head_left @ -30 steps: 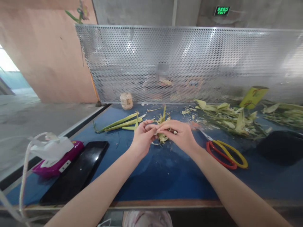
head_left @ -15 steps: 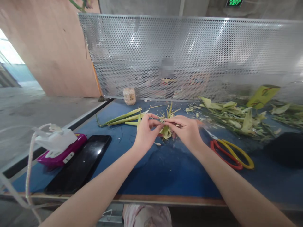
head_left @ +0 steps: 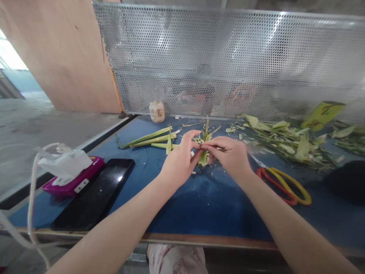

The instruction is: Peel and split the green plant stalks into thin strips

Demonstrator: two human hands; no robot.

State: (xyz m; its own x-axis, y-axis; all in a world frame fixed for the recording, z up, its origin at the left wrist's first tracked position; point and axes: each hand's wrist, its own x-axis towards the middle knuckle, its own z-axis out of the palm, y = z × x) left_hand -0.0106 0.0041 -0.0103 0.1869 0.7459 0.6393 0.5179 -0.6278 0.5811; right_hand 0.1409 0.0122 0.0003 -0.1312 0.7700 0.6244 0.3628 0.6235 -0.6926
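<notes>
My left hand (head_left: 181, 158) and my right hand (head_left: 229, 152) meet over the middle of the blue table, fingertips pinched together. Between them is a pale green leafy piece (head_left: 203, 158) with pointed strips sticking up behind the fingers; its middle is hidden by my fingertips. Several long green stalks (head_left: 148, 139) lie to the left of my left hand. To the right of my right wrist lie scissors (head_left: 281, 186) with one red and one yellow handle, apart from the hand.
Leaf scraps (head_left: 291, 139) are heaped at the right, near a yellow-green cylinder (head_left: 322, 116). A black phone (head_left: 97, 194) and a magenta power strip (head_left: 74, 179) with a white plug and cable occupy the left. A jar-like object (head_left: 157, 111) stands before the perforated metal panel (head_left: 176, 49).
The view has tilted slightly downward. Both hands stay together at the leafy piece, shifted slightly right, and more of its upright strips now show above the fingers.
</notes>
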